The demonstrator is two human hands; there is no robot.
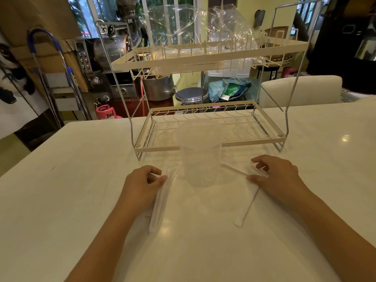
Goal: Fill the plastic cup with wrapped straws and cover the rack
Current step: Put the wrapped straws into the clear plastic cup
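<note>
On the white table [61, 200], head view: clear plastic cup [200, 157] stands upright at centre, just in front of the two-tier rack [207, 127], empty as far as visible. Left hand [142, 186] rests left of the cup, fingers pinched on a bundle of wrapped straws [159, 202] lying on the table. Right hand [278, 176] sits right of the cup, fingertips closed on another wrapped straw [247, 202] (more straws under that hand, count unclear). Crumpled clear plastic sheet [203, 23] lies on the rack's top tier, far side.
</note>
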